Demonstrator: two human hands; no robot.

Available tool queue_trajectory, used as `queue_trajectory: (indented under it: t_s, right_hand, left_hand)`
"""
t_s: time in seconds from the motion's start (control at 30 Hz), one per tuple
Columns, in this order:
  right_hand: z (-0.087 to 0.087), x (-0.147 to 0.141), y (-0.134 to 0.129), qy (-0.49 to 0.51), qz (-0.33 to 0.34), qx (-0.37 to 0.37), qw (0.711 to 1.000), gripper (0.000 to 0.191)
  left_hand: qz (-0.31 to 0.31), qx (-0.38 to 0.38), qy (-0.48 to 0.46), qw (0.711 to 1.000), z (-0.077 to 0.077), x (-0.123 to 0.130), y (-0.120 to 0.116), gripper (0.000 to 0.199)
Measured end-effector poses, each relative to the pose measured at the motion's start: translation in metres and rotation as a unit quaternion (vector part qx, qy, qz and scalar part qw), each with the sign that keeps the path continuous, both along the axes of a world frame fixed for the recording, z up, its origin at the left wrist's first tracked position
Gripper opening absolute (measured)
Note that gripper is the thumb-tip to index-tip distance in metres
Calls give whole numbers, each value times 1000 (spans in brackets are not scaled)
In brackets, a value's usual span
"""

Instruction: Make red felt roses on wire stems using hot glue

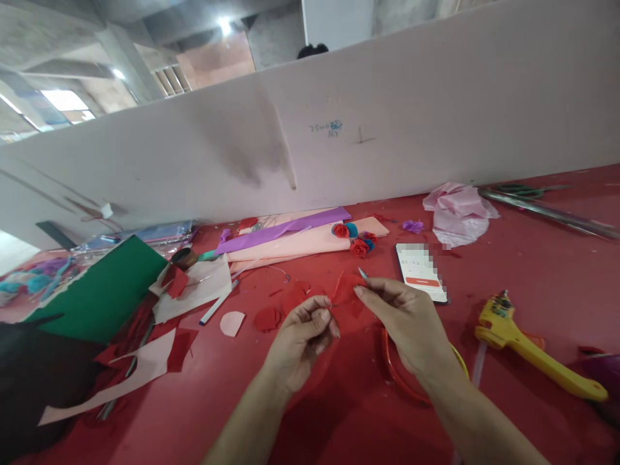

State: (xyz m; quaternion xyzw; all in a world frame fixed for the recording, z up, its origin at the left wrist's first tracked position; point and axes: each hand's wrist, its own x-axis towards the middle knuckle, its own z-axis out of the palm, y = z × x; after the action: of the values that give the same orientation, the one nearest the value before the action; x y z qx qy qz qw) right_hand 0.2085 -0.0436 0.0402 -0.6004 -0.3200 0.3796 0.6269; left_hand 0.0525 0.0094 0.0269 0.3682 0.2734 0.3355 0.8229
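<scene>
A thin piece of red crepe paper (349, 292) is stretched between my two hands. My left hand (304, 336) is closed, thumb and forefinger pinching its lower left end. My right hand (411, 320) pinches the other side between thumb and fingertips. Beneath my right hand are scissors with red and yellow handle loops (404, 378); a metal tip pokes out past the fingers. Whether that hand also bears on the scissors I cannot tell. Round red paper pieces (267, 319) lie left of my hands, beside a pale pink cut piece (232, 323).
Beyond my hands lie small red and blue paper flowers (359, 247) and purple and peach paper strips (285, 230). A phone (421, 272) and a yellow glue gun (537, 355) are at the right. Green card (106, 290) and paper scraps (194, 290) crowd the left. A white partition (387, 142) stands behind.
</scene>
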Motion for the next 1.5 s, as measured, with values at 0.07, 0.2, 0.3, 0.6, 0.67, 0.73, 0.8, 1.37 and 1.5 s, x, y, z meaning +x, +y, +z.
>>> queue_trajectory:
  t_s: [0.07,0.2,0.3,0.6,0.67,0.73,0.8,1.37,1.5]
  right_hand:
    - [0,0,0,-6,-1,-5,1000,26]
    - [-1,1,0,-23,-2,-11,1000,26]
    - [-2,1,1,-24,-5,-9,1000,27]
    - [1,1,-1,-30,-8,-19,999,27]
    - [1,1,-1,-27,-7,-16,999,27]
    - [-1,1,-1,-27,-7,-13,1000,27]
    - [-2,0,-1,-30,-8,-8,999,28]
    - [-1,-1,-2,-20,-5,-6,1000,26]
    - [-1,-1,-2,-21,-4,-3,1000,26]
  left_hand:
    - [10,19,16,1000,0,1,-1,16]
    - [28,38,37,998,2,1,-2,17]
    - [47,33,47,997,4,1,-2,19]
    - [72,32,68,995,2,2,-2,20]
    - [77,32,72,994,3,2,-3,20]
    - [82,33,75,993,4,3,-4,20]
    - [89,32,78,993,4,4,-4,20]
    - [123,33,79,989,2,7,-4,20]
    - [126,30,77,989,1,7,-5,19]
